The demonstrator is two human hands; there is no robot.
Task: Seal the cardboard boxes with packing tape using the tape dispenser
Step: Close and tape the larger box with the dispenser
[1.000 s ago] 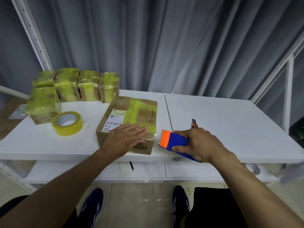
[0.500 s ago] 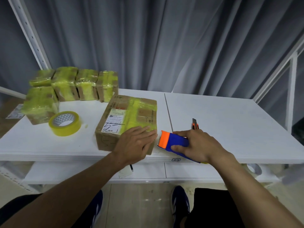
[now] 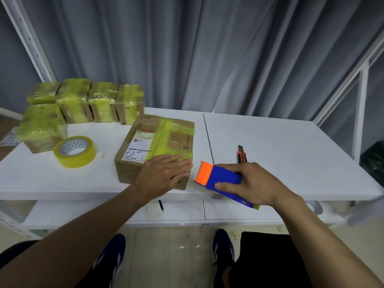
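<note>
The white table (image 3: 280, 154) carries the cardboard box (image 3: 166, 140) near its front edge, with yellow tape crossing the lid beside a shipping label. A cluster of smaller taped boxes (image 3: 83, 100) sits behind it to the left. The left hand (image 3: 164, 175) lies flat, fingers straight, on the box's near right corner, having slid there from mid-lid a second ago. The right hand (image 3: 253, 183) grips the blue-and-orange tape dispenser (image 3: 220, 177) just right of the box, roughly where it was before. A yellow tape roll (image 3: 75, 151) lies to the left, and a utility knife (image 3: 242, 155) lies beyond the right hand
</note>
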